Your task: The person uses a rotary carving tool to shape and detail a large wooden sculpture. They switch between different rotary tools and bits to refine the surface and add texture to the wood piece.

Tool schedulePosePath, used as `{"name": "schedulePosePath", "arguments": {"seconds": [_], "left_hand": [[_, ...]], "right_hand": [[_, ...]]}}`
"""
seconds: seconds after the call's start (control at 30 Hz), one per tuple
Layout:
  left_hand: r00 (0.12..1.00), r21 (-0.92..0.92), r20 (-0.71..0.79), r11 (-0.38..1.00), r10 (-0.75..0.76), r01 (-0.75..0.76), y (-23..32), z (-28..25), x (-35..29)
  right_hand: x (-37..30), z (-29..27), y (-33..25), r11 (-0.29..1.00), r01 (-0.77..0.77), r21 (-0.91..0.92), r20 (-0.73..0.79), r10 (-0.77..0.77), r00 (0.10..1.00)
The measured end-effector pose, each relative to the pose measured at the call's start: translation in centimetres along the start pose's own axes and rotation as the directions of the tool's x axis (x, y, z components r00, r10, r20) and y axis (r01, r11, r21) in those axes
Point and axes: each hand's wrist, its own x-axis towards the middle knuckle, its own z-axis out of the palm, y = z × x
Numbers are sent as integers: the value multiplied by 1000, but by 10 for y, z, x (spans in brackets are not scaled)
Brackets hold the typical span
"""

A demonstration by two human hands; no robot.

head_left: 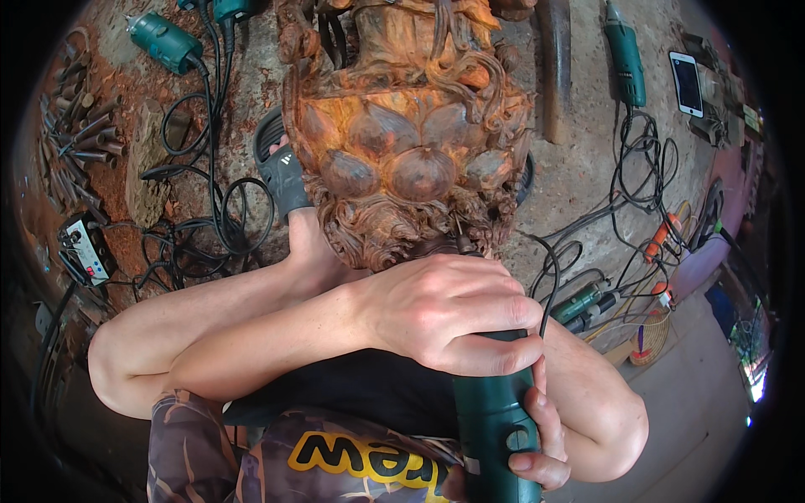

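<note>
A green electric die grinder (495, 419) points away from me, its thin bit (459, 235) at the lower edge of a brown wood carving (423, 172). My left hand (453, 310) is wrapped over the grinder's front end, knuckles up. Lower down, my right hand (541, 440) grips the grinder's body, with fingers and thumb showing along its right side. Rounded petal-like bulges, curls and twisting strands cover the carving, which stands between my legs. Whether the bit touches the wood or sits in a recess, I cannot tell.
More green grinders lie at the far left (163, 42), far right (625, 63) and near right (579, 306). Black cables (222, 193) tangle on both sides. Metal tool bits (84, 142) are heaped left, above a control box (84, 251). A phone (686, 84) lies right.
</note>
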Motion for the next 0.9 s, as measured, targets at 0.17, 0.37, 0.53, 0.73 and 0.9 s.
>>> {"name": "schedulePosePath", "arguments": {"seconds": [0.17, 0.37, 0.53, 0.73, 0.9], "left_hand": [[1000, -24, 22, 1000, 18, -18, 2, 0, 0], [999, -15, 41, 1000, 28, -28, 2, -4, 1], [999, -30, 42, 999, -14, 15, 1, -5, 2], [998, -45, 56, 999, 21, -19, 1, -4, 1], [995, -5, 57, 997, 79, -79, 11, -3, -3]], "right_hand": [[-6, 14, 2, 990, 138, -29, -82, -139, 987], [-5, 23, -10, 995, 37, -91, -109, -47, 993], [0, 26, -12, 995, 20, -100, -161, -36, 986], [-9, 32, -11, 994, 76, -77, -213, -91, 973], [-17, 12, -23, 998, 49, 35, 52, -50, 997]]}}
